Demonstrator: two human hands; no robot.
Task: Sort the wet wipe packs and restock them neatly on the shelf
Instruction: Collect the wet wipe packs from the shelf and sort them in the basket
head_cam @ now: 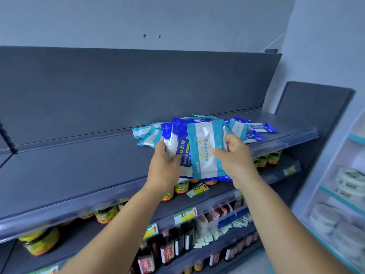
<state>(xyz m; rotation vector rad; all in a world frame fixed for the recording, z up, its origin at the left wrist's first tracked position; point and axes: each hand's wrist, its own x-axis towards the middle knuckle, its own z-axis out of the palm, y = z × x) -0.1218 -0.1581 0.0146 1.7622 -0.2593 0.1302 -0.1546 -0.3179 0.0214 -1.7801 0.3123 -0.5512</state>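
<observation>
Dark grey top shelf (79,175); loose wet wipe packs (254,129) heaped toward right end.

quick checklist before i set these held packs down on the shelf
1. Left hand grips the dark blue packs: ok.
2. Right hand grips the light blue pack in front: ok.
3. Held packs sorted by kind: not ok, both kinds are bunched together.
4. Bare space on the top shelf to the left for a neat row: ok.
5. Loose pile behind the hands sorted: not ok, packs lie jumbled and overlapping.
6. How many packs are in the hands: cannot tell, they overlap.
</observation>
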